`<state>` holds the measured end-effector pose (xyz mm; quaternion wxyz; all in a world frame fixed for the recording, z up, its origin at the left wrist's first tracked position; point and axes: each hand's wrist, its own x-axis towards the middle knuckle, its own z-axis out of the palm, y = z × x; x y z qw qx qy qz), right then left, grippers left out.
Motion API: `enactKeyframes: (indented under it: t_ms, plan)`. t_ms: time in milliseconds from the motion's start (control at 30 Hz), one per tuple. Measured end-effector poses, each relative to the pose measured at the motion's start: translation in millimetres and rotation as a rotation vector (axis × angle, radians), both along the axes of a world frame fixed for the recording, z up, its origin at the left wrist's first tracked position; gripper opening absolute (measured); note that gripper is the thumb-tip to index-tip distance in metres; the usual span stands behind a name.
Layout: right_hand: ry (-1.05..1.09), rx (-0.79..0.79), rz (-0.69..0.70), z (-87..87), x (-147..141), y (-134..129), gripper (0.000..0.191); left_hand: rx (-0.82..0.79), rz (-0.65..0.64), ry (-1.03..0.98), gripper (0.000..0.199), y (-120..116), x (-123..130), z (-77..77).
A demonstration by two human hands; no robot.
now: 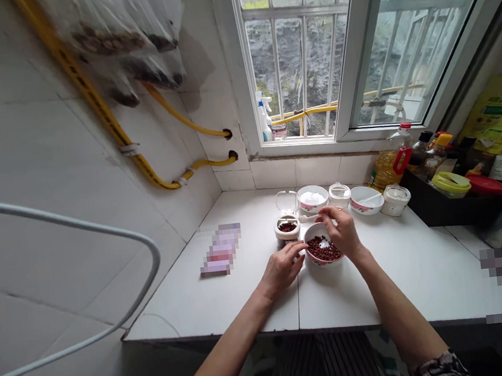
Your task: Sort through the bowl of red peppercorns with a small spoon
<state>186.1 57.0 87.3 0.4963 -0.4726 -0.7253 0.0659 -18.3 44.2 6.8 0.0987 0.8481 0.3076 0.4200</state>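
Remotely, across a white tiled table (254,307), my left hand (285,266), fingers loosely apart, meets a round white bowl (329,262) near an open white-rimmed jar (284,235), my right hand (343,232) clamping a slim, likely light, stiff white spoon (310,218) above, sensibly by its handle.

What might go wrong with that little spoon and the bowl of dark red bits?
Some dark red bits might get knocked out, because the right hand holds the small white spoon right above the bowl. The bowl might tip if the left hand, at its rim, pushed down hard. And the open jar is so close that a bump might knock it.
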Motion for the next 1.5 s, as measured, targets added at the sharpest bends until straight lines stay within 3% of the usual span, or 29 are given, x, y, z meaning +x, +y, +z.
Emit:
enactKeyframes:
  t_ms: [167,367,700,833,1067,1500]
  plan:
    - [0.02,-0.197,-0.142,-2.4,25,8,0.017,-0.009,-0.005,0.0,0.032,0,-1,0.8]
    - [-0.081,-0.322,-0.064,-9.3,15,10,0.019,-0.012,-0.007,-0.003,0.031,0,-1,0.1]
    - [0.299,-0.466,0.003,-4.2,20,13,0.015,-0.008,-0.014,0.0,0.03,0,-1,0.6]
    - [0.304,-0.477,0.009,-4.5,19,13,0.015,-0.011,-0.012,0.003,0.03,0,-1,1.3]
    - [0.127,-0.442,-0.014,-10.6,13,11,0.015,-0.007,-0.015,0.004,0.03,0,-1,1.7]
    - [0.441,-0.541,0.082,-12.0,21,18,0.014,0.002,-0.027,-0.005,0.029,0,-1,1.5]
